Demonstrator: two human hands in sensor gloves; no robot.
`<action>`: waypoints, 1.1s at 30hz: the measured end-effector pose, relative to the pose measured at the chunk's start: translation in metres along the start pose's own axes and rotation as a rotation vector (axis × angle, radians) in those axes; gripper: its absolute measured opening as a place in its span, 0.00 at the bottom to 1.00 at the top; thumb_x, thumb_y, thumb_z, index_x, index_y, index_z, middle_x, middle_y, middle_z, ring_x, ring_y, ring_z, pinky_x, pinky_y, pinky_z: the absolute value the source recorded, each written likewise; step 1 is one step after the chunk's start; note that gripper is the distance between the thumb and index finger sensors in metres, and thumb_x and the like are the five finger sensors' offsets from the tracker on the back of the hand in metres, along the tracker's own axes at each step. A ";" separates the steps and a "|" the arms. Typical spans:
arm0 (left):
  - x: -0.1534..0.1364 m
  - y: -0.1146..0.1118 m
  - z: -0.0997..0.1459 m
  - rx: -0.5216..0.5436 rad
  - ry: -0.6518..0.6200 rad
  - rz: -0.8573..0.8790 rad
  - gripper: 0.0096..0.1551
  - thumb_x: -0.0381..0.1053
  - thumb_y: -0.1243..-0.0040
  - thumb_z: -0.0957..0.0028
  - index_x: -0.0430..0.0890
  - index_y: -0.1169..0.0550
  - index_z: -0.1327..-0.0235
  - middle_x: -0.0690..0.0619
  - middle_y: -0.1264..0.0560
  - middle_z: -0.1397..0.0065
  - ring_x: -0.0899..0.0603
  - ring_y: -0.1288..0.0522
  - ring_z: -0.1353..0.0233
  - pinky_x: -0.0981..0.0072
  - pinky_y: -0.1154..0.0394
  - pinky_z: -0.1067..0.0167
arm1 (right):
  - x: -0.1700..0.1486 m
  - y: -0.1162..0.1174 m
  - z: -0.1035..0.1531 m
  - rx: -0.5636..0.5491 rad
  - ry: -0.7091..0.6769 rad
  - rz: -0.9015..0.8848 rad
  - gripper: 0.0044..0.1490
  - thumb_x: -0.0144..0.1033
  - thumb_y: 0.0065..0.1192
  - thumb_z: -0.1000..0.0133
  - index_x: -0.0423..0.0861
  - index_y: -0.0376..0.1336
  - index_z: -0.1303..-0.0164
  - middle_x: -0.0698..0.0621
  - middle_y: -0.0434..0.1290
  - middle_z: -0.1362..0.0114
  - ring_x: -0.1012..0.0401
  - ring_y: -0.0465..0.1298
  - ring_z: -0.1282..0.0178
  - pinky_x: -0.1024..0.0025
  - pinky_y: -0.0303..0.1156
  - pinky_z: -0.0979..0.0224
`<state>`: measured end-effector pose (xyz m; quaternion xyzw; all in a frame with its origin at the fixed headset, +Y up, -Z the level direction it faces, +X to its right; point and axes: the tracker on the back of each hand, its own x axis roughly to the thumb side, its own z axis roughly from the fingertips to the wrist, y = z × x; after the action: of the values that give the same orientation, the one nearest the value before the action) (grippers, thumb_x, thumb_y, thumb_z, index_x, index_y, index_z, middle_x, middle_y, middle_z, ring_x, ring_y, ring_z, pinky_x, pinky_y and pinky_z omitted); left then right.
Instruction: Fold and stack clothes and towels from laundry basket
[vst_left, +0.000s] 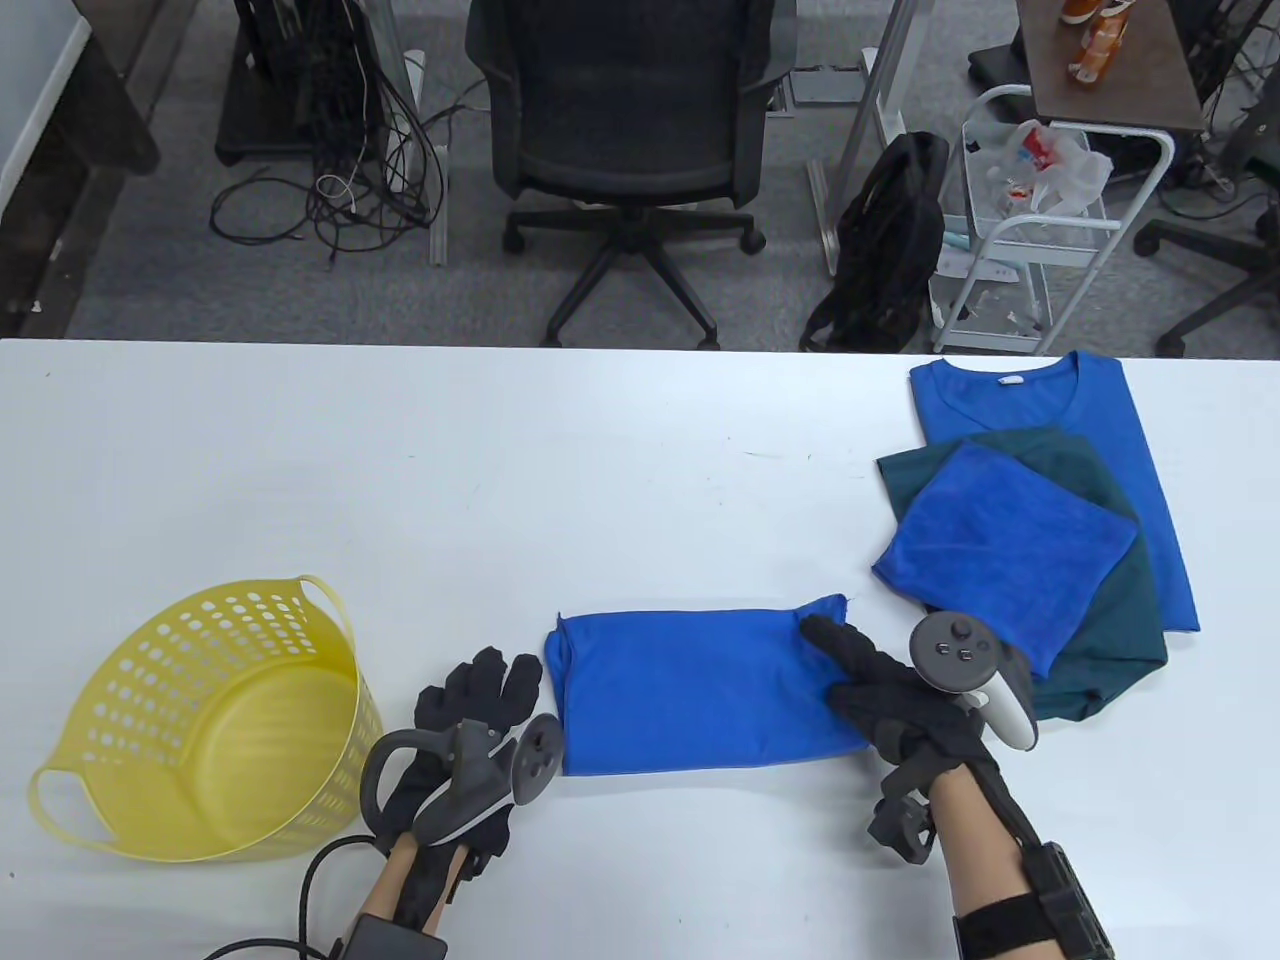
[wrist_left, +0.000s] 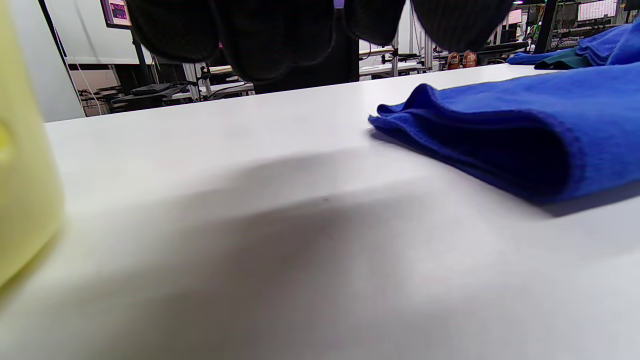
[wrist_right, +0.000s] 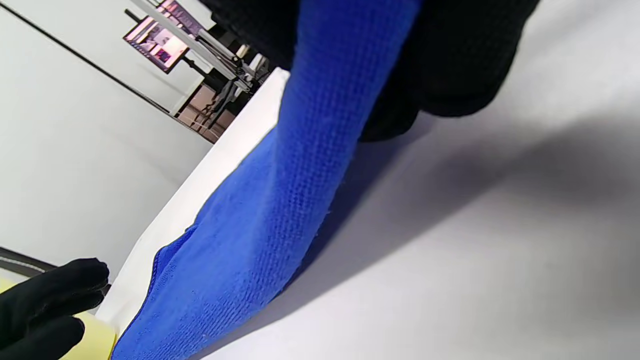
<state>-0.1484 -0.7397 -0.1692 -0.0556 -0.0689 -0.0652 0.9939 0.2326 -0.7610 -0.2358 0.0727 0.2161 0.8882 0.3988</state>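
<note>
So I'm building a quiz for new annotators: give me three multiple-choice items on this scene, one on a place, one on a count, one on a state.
1. Where is the yellow basket?
A. Left of the left hand
B. On the stack
C. On the chair

2. How many folded pieces are in the stack?
A. One
B. Three
C. Five

3. What is the right hand doing?
A. Resting flat on bare table
B. Holding the basket
C. Pinching the blue cloth

Answers: 1 A, the basket sits at the table's left end. 2 B, shirt, teal piece and blue towel are layered. 3 C, the right wrist view shows cloth between the fingers.
</note>
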 end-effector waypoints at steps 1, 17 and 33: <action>0.000 0.000 0.000 0.000 0.000 0.001 0.43 0.64 0.46 0.39 0.52 0.39 0.11 0.38 0.35 0.11 0.33 0.29 0.19 0.35 0.30 0.27 | 0.008 -0.003 0.004 -0.028 0.000 0.038 0.40 0.20 0.55 0.35 0.49 0.46 0.13 0.39 0.46 0.12 0.51 0.78 0.49 0.55 0.77 0.44; 0.002 -0.003 0.001 -0.002 -0.010 -0.014 0.46 0.65 0.46 0.40 0.48 0.40 0.10 0.39 0.36 0.11 0.33 0.29 0.19 0.35 0.30 0.28 | 0.174 0.128 -0.004 -0.019 -0.166 1.016 0.48 0.29 0.68 0.36 0.37 0.46 0.11 0.32 0.49 0.12 0.59 0.79 0.58 0.65 0.79 0.52; 0.012 0.004 -0.033 -0.132 0.015 0.445 0.54 0.66 0.45 0.39 0.42 0.47 0.07 0.33 0.42 0.09 0.29 0.32 0.18 0.33 0.31 0.27 | 0.075 0.022 -0.028 -0.054 0.150 0.216 0.48 0.46 0.57 0.30 0.27 0.48 0.12 0.22 0.57 0.19 0.36 0.72 0.34 0.40 0.72 0.35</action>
<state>-0.1321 -0.7414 -0.2006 -0.1340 -0.0433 0.1505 0.9785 0.1585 -0.7276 -0.2545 0.0182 0.2123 0.9345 0.2853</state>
